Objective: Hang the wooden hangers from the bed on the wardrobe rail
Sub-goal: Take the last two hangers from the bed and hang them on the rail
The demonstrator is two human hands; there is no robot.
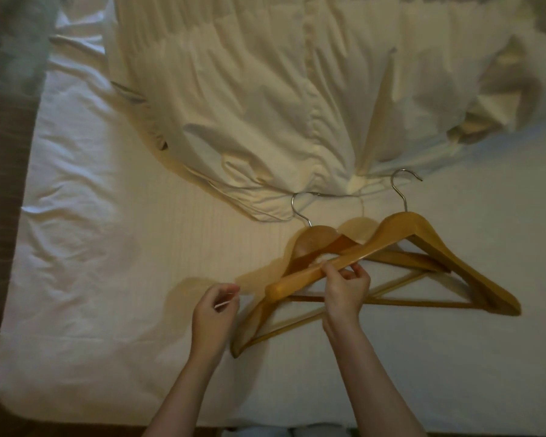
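Head cam: barely started, I'd say. All the wooden hangers point(353, 272), three as far as I can count, sit in an overlapping pile on the bed point(108, 247), around 4 o'clock from frame centre, just below the rumpled duvet point(265, 105). No wardrobe rail in sight.

Right hand point(347, 291) has its fingers point(356, 271) pinched around the left arm of the top hanger point(438, 247). Left hand point(215, 310) hovers just beside the pile, loosely curled, holding nothing.

The top hanger's long axis runs roughly 8-to-4 o'clock, its hook point(402, 187) pointing to 12.
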